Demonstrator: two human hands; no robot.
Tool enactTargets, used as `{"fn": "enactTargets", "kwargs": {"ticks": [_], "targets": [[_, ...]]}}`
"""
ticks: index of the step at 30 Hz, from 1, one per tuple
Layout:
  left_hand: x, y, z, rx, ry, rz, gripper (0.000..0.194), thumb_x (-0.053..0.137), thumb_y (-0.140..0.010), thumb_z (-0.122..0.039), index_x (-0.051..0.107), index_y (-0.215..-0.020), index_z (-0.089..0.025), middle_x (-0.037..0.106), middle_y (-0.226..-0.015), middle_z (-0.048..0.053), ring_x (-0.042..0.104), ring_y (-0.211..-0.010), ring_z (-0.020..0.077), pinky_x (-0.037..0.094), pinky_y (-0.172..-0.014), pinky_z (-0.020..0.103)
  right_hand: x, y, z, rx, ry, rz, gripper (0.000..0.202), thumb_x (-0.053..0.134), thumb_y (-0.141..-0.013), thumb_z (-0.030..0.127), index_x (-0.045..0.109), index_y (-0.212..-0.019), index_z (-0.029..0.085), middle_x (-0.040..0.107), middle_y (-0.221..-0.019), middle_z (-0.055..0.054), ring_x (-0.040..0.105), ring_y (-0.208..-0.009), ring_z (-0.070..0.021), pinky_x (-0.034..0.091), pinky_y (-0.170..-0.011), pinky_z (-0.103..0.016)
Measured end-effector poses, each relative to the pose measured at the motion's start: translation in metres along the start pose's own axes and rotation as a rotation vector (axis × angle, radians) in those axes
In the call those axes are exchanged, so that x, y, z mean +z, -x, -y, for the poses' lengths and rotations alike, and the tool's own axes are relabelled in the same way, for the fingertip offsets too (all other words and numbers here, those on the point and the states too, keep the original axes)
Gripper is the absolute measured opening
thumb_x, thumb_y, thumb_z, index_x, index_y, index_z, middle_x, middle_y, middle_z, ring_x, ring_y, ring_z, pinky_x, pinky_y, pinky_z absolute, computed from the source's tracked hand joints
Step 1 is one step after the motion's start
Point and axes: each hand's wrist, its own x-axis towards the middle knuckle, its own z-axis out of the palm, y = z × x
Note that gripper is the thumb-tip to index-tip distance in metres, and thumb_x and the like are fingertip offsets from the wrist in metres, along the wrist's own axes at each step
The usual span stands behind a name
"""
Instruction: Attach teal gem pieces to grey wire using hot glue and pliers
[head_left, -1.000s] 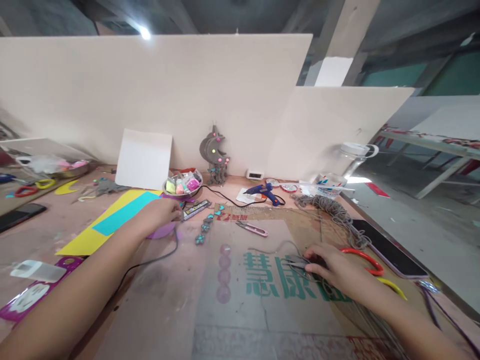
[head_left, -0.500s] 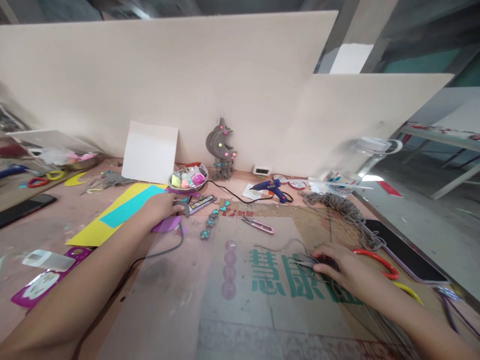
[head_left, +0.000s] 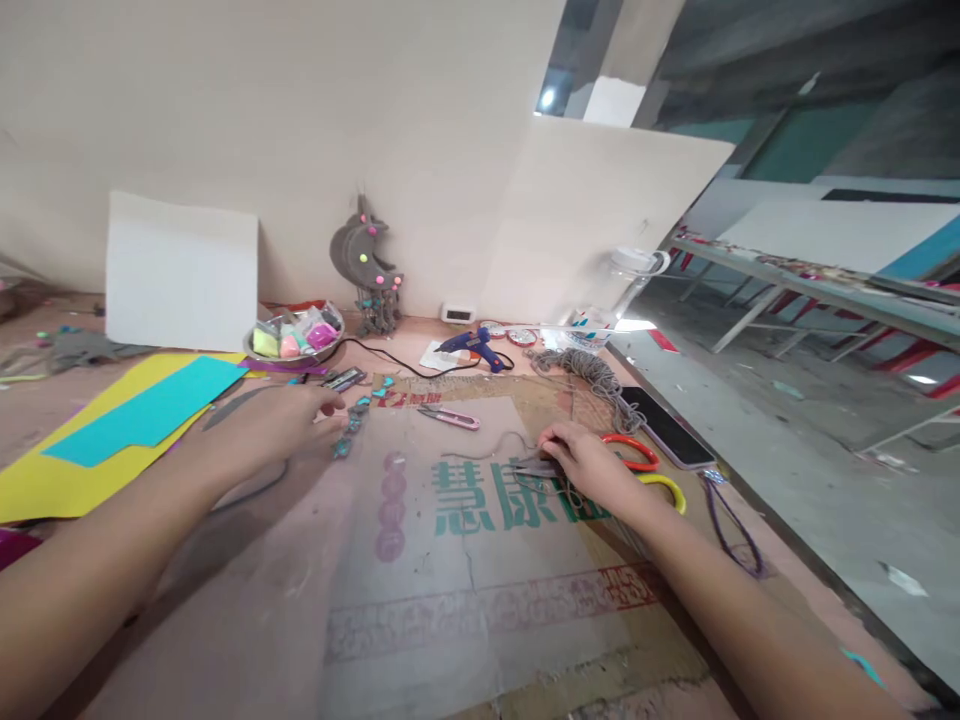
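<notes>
On the worktop (head_left: pixel 247 650), taking the green lettering (head_left: pixel 495 495) as the centre of a clock face, the right hand (head_left: pixel 585 462) is between two and three o'clock, its fingers bent down and close together over the metal blades (head_left: pixel 532 468) and loose grey cord (head_left: pixel 506 438); which of these they pinch, I cannot tell. The red and yellow scissor handles (head_left: pixel 664 487) lie just beside it at three. The left hand (head_left: pixel 281 425) is at ten, its fingers loosely curled, the tips just beside a strip of turquoise-and-grey flowers (head_left: pixel 352 425); whether they grip anything is unclear. Partly under that hand is a grey curved piece (head_left: pixel 232 405), with a yellow sheet (head_left: pixel 26 485) and the blue paper (head_left: pixel 146 415) lying on it towards nine. Pink-handled snips (head_left: pixel 454 416) lie at eleven, and farther out in that direction stands a grey moon ornament (head_left: pixel 364 255) with coloured balls. A dish of bright packets (head_left: pixel 296 335) sits at ten, and a blue glue gun (head_left: pixel 476 345) at twelve. A clear bottle (head_left: pixel 630 278) stands at one, a coil of grey cord (head_left: pixel 592 378) lies between one and two, and a phone (head_left: pixel 667 430) between two and three.
</notes>
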Motion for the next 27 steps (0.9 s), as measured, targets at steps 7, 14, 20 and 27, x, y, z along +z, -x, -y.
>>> {"fn": "enactTargets", "kwargs": {"ticks": [7, 14, 20, 27], "targets": [[0.004, 0.015, -0.064, 0.276, 0.284, -0.109, 0.039, 0.048, -0.081, -0.028, 0.059, -0.118, -0.022, 0.064, -0.114, 0.006, 0.061, -0.092, 0.0214, 0.044, -0.083, 0.03, -0.006, -0.013, 0.04, -0.07, -0.158, 0.031, 0.018, 0.04, -0.088, 0.03, 0.055, -0.086, 0.02, 0.063, -0.073, -0.001, 0.058, -0.07, -0.016, 0.044, -0.068, -0.029], [0.034, 0.002, -0.133, 0.57, 0.972, 0.28, 0.058, 0.056, -0.08, -0.025, 0.038, -0.135, -0.018, 0.059, -0.116, 0.012, 0.059, -0.083, 0.015, 0.047, -0.072, 0.027, -0.017, -0.031, 0.09, -0.289, -0.236, 0.0, 0.014, 0.046, -0.084, 0.026, 0.057, -0.083, 0.018, 0.055, -0.073, 0.0, 0.052, -0.07, -0.0139, 0.041, -0.067, -0.026], [0.031, 0.022, -0.129, 0.358, 0.731, 0.167, 0.037, 0.045, -0.085, -0.045, 0.066, -0.087, -0.016, 0.051, -0.061, -0.002, 0.047, -0.056, 0.0103, 0.036, -0.054, 0.021, -0.024, -0.022, 0.082, -0.264, -0.493, -0.055, 0.017, 0.048, -0.083, 0.036, 0.051, -0.082, 0.019, 0.06, -0.082, -0.003, 0.056, -0.083, -0.0164, 0.043, -0.081, -0.033], [0.016, 0.034, -0.083, 0.217, 0.642, 0.085, 0.046, 0.035, -0.086, -0.049, 0.065, -0.09, -0.014, 0.052, -0.06, -0.001, 0.051, -0.057, 0.0124, 0.041, -0.057, 0.023, -0.037, -0.021, 0.044, -0.021, -0.45, -0.104, 0.026, 0.053, -0.077, 0.045, 0.051, -0.08, 0.019, 0.042, -0.053, 0.007, 0.037, -0.044, -0.0086, 0.032, -0.045, -0.023]]}}
